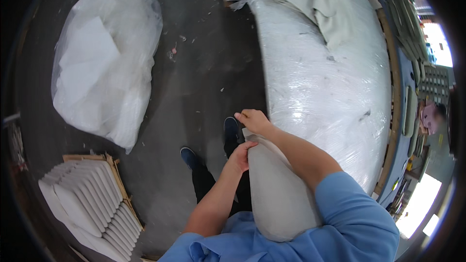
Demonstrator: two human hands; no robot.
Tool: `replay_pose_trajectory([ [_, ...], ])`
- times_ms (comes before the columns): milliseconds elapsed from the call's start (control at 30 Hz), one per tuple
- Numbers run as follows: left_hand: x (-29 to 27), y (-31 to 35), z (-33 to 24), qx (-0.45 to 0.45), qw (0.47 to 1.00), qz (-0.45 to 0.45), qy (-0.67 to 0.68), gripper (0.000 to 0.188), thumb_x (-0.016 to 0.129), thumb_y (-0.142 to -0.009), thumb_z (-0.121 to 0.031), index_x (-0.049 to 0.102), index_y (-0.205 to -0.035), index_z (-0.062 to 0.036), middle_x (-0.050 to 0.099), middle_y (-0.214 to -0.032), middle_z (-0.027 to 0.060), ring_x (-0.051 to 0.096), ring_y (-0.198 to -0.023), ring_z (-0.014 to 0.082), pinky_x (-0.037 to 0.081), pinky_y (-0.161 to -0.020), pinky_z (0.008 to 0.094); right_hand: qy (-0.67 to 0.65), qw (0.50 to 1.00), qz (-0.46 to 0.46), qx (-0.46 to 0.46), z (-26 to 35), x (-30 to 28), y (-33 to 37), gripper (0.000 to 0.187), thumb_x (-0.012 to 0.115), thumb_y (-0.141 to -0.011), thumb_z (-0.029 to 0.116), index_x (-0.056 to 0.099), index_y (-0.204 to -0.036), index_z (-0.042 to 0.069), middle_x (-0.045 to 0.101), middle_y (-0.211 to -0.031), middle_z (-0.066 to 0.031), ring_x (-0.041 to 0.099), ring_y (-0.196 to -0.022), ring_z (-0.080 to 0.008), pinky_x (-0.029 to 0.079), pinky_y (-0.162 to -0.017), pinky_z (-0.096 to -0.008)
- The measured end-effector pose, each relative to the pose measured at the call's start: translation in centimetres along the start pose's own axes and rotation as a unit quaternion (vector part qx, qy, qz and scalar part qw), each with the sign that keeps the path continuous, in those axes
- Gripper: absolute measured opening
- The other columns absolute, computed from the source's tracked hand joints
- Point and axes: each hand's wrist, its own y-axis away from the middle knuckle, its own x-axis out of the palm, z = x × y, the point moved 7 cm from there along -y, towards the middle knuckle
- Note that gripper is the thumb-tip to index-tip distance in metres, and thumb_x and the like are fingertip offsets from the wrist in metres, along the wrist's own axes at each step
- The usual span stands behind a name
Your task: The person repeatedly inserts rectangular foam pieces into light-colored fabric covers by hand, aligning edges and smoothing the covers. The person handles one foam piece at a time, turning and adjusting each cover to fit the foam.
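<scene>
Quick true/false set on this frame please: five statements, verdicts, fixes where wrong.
1. The left hand grips the pale panel near its narrow end. True.
2. The right hand is spread flat on the middle of the panel. False: it is curled, near the narrow end.
3. A pale sheet lies draped over the plastic-wrapped surface. True.
4. The big plastic bag is black. False: the bag is whitish and translucent.
5. The stacked panels are at the picture's upper right. False: they are at the lower left.
</scene>
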Motion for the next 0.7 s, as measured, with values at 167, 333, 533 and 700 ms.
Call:
replay_pose_trajectory([
  [167,2.3,0.6,-3.6,0.048,0.955,-0.146,-0.253,0.043,0.076,-0.089,-0.024,0.065,-0.121,0.0037,0.073,-0.114,0.0148,0.072,-0.104,0.0281,0.058,-0.092,0.0433,-0.061,0.998,-0.016,-0.019,-2.0,-10.4,5.5,0.041,0.059,-0.101,0.044,0.072,-0.097,0.005,0.072,-0.093,-0.0207,0.069,-0.093,-0.0402,0.052,-0.081,-0.0478],
  [333,6.7,0.8,-7.6,0.077,0.691,-0.241,-0.677,0.042,0.079,-0.083,-0.031,0.073,-0.117,-0.0061,0.075,-0.116,0.0143,0.073,-0.103,0.0282,0.057,-0.089,0.0406,0.100,0.991,0.056,0.065,-12.0,-11.4,14.1,0.031,0.064,-0.097,0.036,0.072,-0.097,0.006,0.072,-0.101,-0.0192,0.069,-0.099,-0.0384,0.053,-0.087,-0.0490],
  [533,11.9,0.5,-6.8,0.255,0.467,-0.153,-0.833,0.037,0.079,-0.082,-0.036,0.070,-0.105,-0.0087,0.074,-0.108,0.0174,0.071,-0.103,0.0345,0.055,-0.090,0.0447,0.125,0.981,-0.070,0.127,-13.4,-8.0,20.5,0.019,0.067,-0.095,0.025,0.066,-0.107,0.011,0.064,-0.114,-0.0169,0.058,-0.118,-0.0338,0.045,-0.098,-0.0492],
  [700,14.0,0.7,-5.5,0.222,0.354,-0.172,-0.892,0.037,0.076,-0.088,-0.036,0.067,-0.113,-0.0100,0.073,-0.108,0.0163,0.068,-0.108,0.0353,0.053,-0.094,0.0480,0.081,0.975,-0.150,0.140,-12.7,-10.2,22.0,0.013,0.054,-0.102,0.019,0.060,-0.107,0.009,0.068,-0.103,-0.0174,0.061,-0.113,-0.0372,0.044,-0.094,-0.0520],
])
